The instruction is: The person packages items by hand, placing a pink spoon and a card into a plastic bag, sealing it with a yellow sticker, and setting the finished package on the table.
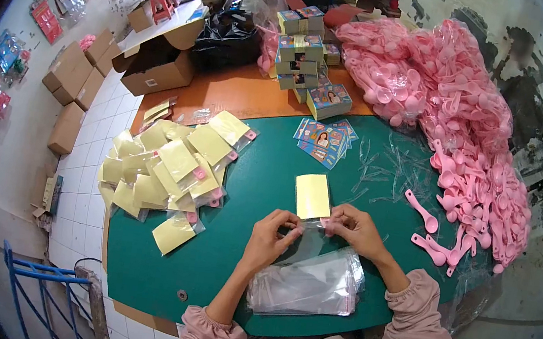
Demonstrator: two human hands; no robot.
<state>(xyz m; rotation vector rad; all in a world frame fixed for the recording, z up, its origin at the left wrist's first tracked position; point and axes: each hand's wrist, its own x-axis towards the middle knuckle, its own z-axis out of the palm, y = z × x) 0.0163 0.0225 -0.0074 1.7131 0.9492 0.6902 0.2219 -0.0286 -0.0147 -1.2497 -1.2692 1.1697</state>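
A yellow card (313, 195) in a clear sleeve lies on the green table (206, 263), just ahead of the person's two hands. The left hand (271, 234) and the right hand (353, 229) both pinch the near, open end of that sleeve, fingertips bent and closed on the plastic, with a small pink piece showing between them. Directly below the hands sits a stack of empty clear bags (308, 282), touching the near table edge.

Writing is hard to read: the printed picture cards (322, 140) fanned out beyond the yellow card show faces and coloured borders, but their text is too small to make out. The same goes for the stacked boxes (300, 48) behind them and the script on the person's pink sweatshirt.

To the left lies a heap of finished yellow packets (170, 167), some with pink tabs. To the right a large pile of pink spoons (466, 126) runs along the table, with loose pink spoons (430, 233) near the right hand. An open cardboard carton (155, 64) stands at the far left corner. Nothing lies between the hands and the card.
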